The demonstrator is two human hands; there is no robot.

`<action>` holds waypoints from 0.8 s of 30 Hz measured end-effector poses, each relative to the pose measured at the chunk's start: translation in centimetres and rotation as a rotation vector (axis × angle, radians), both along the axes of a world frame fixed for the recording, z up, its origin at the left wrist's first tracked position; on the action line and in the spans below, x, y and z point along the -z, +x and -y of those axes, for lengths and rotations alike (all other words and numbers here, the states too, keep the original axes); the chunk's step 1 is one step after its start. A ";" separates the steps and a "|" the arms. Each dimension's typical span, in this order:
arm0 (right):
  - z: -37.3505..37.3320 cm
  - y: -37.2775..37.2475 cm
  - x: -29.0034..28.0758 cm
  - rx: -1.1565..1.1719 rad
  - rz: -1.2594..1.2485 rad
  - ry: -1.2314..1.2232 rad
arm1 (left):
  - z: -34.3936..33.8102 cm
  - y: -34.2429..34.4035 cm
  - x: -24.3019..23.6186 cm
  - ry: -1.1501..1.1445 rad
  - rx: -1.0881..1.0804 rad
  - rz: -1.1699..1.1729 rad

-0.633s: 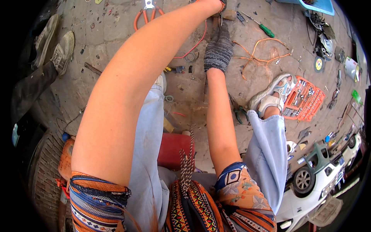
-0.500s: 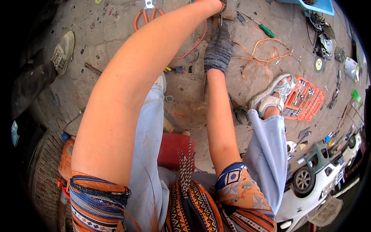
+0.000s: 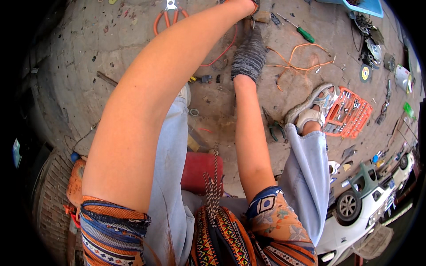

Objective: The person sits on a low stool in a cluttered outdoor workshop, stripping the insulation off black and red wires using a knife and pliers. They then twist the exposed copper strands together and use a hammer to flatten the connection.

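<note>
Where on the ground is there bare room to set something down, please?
The concrete floor left of the orange-handled cutters lies mostly bare. Right of the gloved right hand it is crowded: orange wire, green screwdriver, orange socket set, pliers.

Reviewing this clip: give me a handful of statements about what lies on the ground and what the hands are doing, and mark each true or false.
1. The right hand wears a grey knitted glove. True.
2. The orange socket set lies closed. False: it is open, its rows of tools showing.
3. A screwdriver with a green handle lies on the concrete beyond the right hand. True.
4. The orange-handled pliers are held in the left hand. False: they lie on the ground, apart from it.
5. The left hand is plainly open. False: it is cut off at the top edge, so its grip cannot be told.
</note>
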State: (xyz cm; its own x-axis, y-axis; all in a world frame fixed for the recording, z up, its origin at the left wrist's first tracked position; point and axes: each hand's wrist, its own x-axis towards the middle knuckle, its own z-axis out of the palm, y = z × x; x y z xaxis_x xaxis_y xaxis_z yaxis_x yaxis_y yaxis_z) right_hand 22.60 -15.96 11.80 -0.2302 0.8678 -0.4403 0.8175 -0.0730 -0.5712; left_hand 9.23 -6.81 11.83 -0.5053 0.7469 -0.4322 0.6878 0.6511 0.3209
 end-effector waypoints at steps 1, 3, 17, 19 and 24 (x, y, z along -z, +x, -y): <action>0.1 0.0 -0.1 0.000 -0.004 0.029 | 0.1 0.1 0.1 0.008 -0.019 0.007; 0.4 0.1 -0.4 -0.001 -0.012 0.087 | 0.3 0.1 0.0 0.020 -0.035 0.011; 1.5 1.2 1.7 -0.054 -0.091 0.237 | 0.7 0.2 -1.7 -0.028 -0.041 0.046; 1.3 1.0 1.0 -0.055 -0.092 0.180 | 0.5 0.2 -1.2 0.005 -0.032 0.013; 1.5 1.5 2.0 -0.092 -0.127 0.269 | 0.2 0.4 -1.3 0.016 -0.024 -0.004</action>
State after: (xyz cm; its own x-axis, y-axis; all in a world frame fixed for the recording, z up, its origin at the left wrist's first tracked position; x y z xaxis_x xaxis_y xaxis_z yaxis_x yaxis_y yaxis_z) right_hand 24.11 -17.42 9.81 -0.3515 0.9224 -0.1600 0.7345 0.1658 -0.6580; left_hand 9.63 -7.04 13.13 -0.5251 0.7411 -0.4184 0.6731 0.6625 0.3288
